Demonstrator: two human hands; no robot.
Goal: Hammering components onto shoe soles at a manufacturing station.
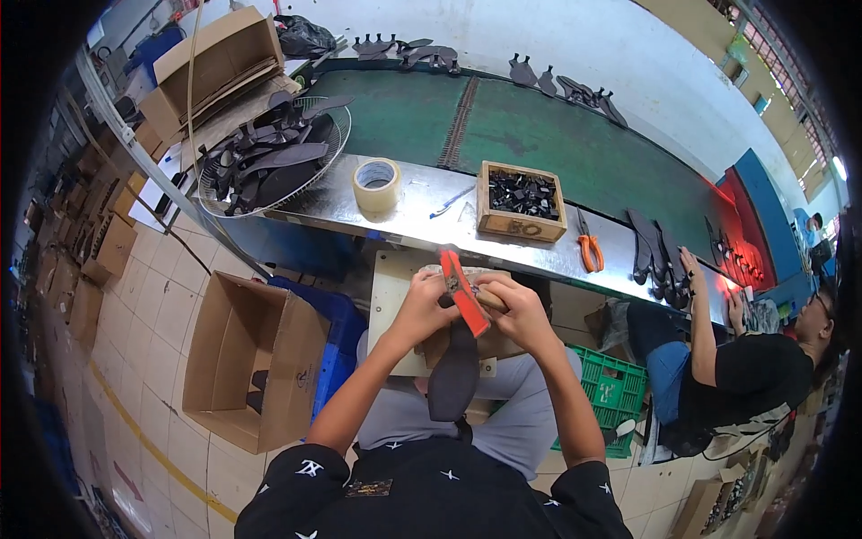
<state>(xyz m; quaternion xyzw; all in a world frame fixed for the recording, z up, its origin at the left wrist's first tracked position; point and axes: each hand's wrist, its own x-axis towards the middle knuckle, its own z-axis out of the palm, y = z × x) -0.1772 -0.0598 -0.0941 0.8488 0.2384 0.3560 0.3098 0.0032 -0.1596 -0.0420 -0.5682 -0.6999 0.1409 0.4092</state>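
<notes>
In front of my body, my left hand [420,313] is closed around the upper end of a dark shoe sole [453,382]. Its broad end hangs down over my lap. My right hand [519,314] grips the wooden handle of a hammer [464,295]. The orange-red hammer head crosses above the sole, between my two hands, and hides part of it. Below them is a pale work plate [386,292], largely covered by my hands and the things in them.
Along the metal bench edge sit a wire basket [344,135] of dark soles, a tape roll [377,187], a wooden box [519,225] of small black pieces and orange-handled pliers [589,251]. A green conveyor [557,144] runs behind. A co-worker [745,368] sits right; a cardboard box [292,382] stands left.
</notes>
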